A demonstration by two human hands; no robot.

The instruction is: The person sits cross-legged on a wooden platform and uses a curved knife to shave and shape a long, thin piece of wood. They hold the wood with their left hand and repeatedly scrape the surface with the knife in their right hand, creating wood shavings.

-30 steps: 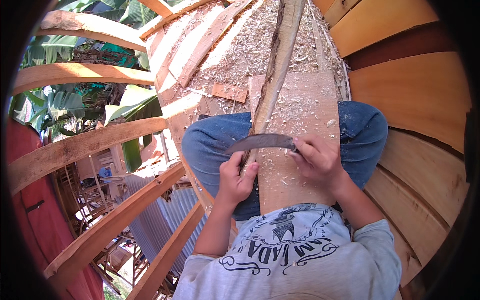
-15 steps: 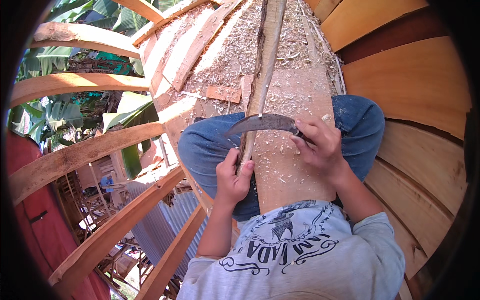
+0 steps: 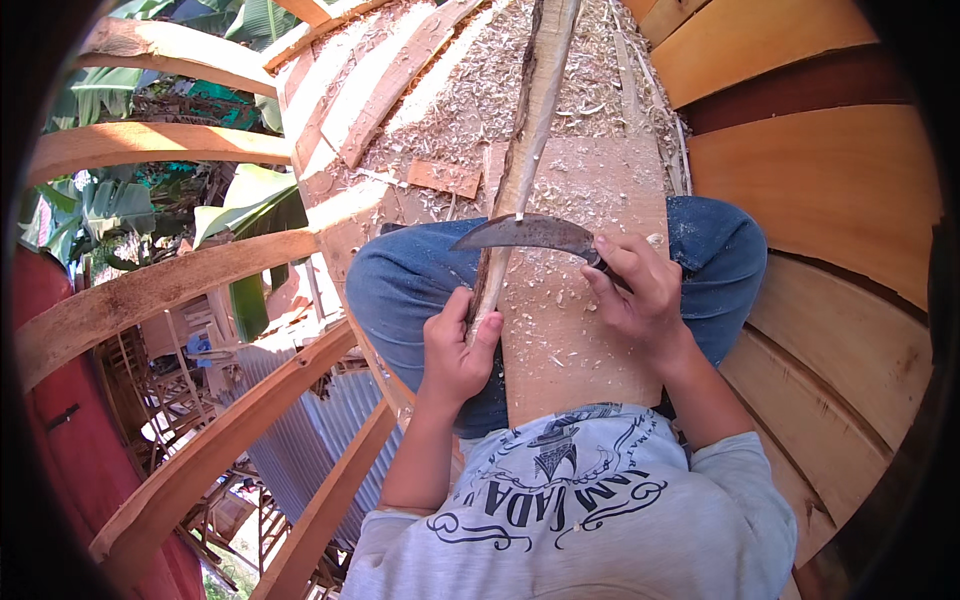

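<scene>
A long strip of wood with dark bark down one side runs from my left hand away toward the far edge. My left hand is closed round its near end, thumb on top. In my right hand is the dark handle of a curved knife. Its broad grey blade lies across the strip a little beyond my left hand, tip pointing left. A small pale shaving sits at the blade's upper edge. Beneath both hands is a flat board dotted with wood chips, lying between my bent legs.
Wood shavings cover the planks ahead. A small wood offcut and a longer plank lie there. Curved wooden ribs with gaps stand at left, above a corrugated metal sheet. Curved planking rises at right.
The knife blade sits slightly farther up the picture along the strip. Both hands keep their grips, and the whole view has shifted a little.
</scene>
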